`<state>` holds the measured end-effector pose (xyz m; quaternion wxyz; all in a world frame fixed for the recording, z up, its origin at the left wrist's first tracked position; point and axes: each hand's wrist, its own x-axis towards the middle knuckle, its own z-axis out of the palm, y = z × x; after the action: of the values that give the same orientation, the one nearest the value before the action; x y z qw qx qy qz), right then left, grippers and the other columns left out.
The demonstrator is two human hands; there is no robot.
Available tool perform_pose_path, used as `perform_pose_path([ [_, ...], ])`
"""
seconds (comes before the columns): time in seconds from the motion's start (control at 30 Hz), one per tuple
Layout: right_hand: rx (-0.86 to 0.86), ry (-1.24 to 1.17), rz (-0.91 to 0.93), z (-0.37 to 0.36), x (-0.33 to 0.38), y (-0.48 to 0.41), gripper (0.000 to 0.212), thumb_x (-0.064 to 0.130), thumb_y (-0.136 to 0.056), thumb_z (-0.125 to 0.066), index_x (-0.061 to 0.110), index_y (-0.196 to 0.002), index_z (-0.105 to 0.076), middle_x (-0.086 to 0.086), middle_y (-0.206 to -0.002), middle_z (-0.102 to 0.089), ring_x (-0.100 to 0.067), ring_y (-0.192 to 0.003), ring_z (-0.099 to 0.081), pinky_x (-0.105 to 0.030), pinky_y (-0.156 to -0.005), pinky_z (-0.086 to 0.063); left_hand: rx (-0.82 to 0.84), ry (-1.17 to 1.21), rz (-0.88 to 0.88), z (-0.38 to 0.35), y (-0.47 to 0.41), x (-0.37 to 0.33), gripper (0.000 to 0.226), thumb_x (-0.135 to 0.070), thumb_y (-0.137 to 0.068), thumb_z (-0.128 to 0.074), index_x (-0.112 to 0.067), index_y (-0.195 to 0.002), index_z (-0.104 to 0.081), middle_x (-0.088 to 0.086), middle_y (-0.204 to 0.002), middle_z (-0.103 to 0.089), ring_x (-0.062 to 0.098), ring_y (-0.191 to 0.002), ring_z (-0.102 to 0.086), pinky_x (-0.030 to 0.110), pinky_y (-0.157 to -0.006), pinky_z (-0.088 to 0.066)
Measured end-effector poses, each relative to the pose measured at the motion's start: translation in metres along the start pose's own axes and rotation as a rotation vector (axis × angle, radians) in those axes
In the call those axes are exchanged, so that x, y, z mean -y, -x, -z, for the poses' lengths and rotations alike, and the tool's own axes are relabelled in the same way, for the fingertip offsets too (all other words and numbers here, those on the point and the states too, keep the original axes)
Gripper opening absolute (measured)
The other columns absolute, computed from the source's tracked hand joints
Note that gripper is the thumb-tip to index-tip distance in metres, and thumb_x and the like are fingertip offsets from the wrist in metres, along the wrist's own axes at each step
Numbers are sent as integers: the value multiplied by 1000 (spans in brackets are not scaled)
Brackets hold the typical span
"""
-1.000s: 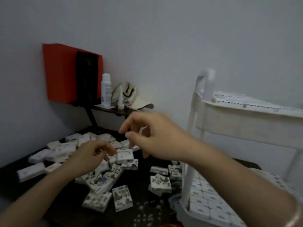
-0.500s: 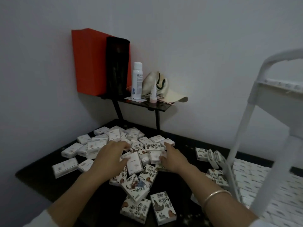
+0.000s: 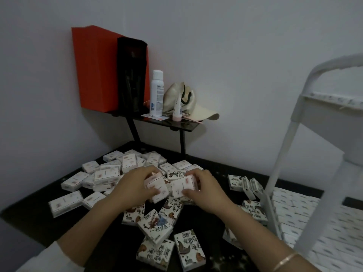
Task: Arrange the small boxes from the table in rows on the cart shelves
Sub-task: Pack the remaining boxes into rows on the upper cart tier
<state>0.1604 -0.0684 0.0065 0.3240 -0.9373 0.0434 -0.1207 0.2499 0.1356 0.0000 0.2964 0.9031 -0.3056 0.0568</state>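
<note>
Several small white printed boxes lie scattered in a pile (image 3: 110, 174) on the black table (image 3: 29, 214). My left hand (image 3: 135, 185) grips one small box (image 3: 158, 188) at the middle of the pile. Beside it, my right hand (image 3: 204, 190) holds another small box (image 3: 181, 186), thumb on its front face. The two held boxes touch each other. The white cart (image 3: 282, 154) stands at the right; its lower shelf (image 3: 318, 222) is covered with rows of boxes and its upper shelf (image 3: 334, 100) also carries some.
A small black stand (image 3: 176, 124) at the back of the table carries a red box (image 3: 92, 71), a black bag, a white spray bottle (image 3: 157, 93), a small tube and a cream cap (image 3: 188, 103). Grey walls close the corner behind.
Both hands came down from the air into the pile, and each has taken hold of a box. The view turned left, away from the cart.
</note>
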Motion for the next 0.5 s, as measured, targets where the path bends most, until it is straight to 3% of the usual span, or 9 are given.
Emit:
perform_pose_path([
  [0.07, -51, 28, 82, 26, 22, 23, 48, 23, -87, -66, 33, -130, -49, 5, -121, -51, -10, -108, -54, -23, -87, -44, -18, 169, -41, 17, 6, -20, 41, -23, -80, -76, -40, -114, -62, -19, -108, -62, 2, -97, -61, 32, -85, -53],
  [0.13, -106, 32, 158, 61, 47, 52, 53, 17, -86, -59, 40, -133, -48, 12, -113, -57, 2, -88, -53, -20, -74, -42, 1, 302, -98, 36, 15, -49, 48, -18, -83, -73, -45, -121, -61, -21, -119, -62, -1, -107, -58, 34, -91, -52],
  [0.23, -167, -11, 279, 123, 89, 106, 51, 19, -82, -47, 45, -126, -51, 28, -75, -58, 7, -57, -47, -12, -55, -37, 28, 467, -226, 66, 29, -105, 51, -15, -86, -70, -53, -118, -61, -23, -118, -64, 0, -102, -61, 31, -85, -56],
  [0.3, -280, -32, 320, 166, 111, 136, 41, 29, -82, -39, 47, -114, -58, 25, -71, -60, 2, -60, -54, -12, -56, -41, 46, 561, -325, 88, 38, -148, 50, -11, -87, -67, -52, -116, -63, -19, -114, -67, 3, -90, -66, 24, -76, -57],
  [0.37, -404, -55, 325, 209, 124, 154, 40, 30, -80, -34, 44, -100, -66, 15, -81, -63, -2, -68, -56, -15, -60, -44, 71, 625, -417, 109, 45, -194, 48, -6, -89, -64, -44, -119, -65, -14, -114, -70, 9, -97, -68, 29, -81, -58],
  [0.5, -635, -32, 249, 297, 127, 169, 42, 21, -86, -34, 31, -77, -73, 17, -72, -64, 2, -53, -57, -20, -47, -47, 32, 682, -527, 138, 42, -280, 42, -2, -91, -56, -31, -118, -68, -5, -104, -74, 19, -84, -68, 26, -72, -57],
])
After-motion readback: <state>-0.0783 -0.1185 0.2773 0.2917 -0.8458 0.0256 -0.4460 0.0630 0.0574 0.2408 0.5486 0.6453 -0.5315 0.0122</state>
